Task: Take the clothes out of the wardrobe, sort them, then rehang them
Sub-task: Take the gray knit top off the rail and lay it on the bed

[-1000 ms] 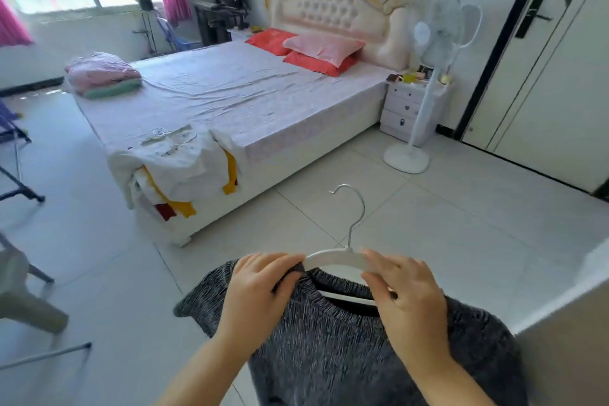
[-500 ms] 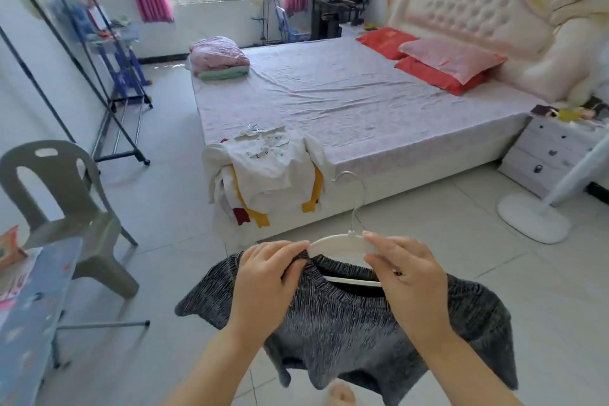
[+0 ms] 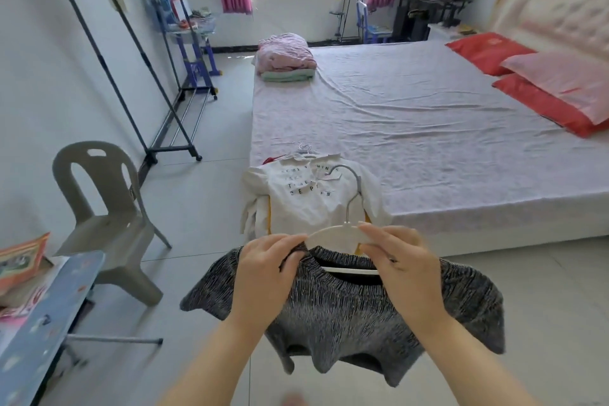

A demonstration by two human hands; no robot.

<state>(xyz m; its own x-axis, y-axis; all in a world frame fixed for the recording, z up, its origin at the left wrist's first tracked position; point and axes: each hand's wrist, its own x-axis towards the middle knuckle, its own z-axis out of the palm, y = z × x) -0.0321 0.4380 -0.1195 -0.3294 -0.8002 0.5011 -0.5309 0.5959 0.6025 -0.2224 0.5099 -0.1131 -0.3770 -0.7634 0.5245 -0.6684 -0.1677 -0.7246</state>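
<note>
Both hands, left and right, pinch the grey sweater on its white hanger.

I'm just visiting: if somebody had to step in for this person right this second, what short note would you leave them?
Left hand pinches the neckline of the grey sweater at one end of the white hanger. Right hand grips the hanger's other arm.
The sweater hangs on its hanger, held over the floor near the corner of the bed.
Done: a white top and other clothes lie piled on that corner.
Left: probably add the sweater to the pile, sort, then rehang everything.
</note>
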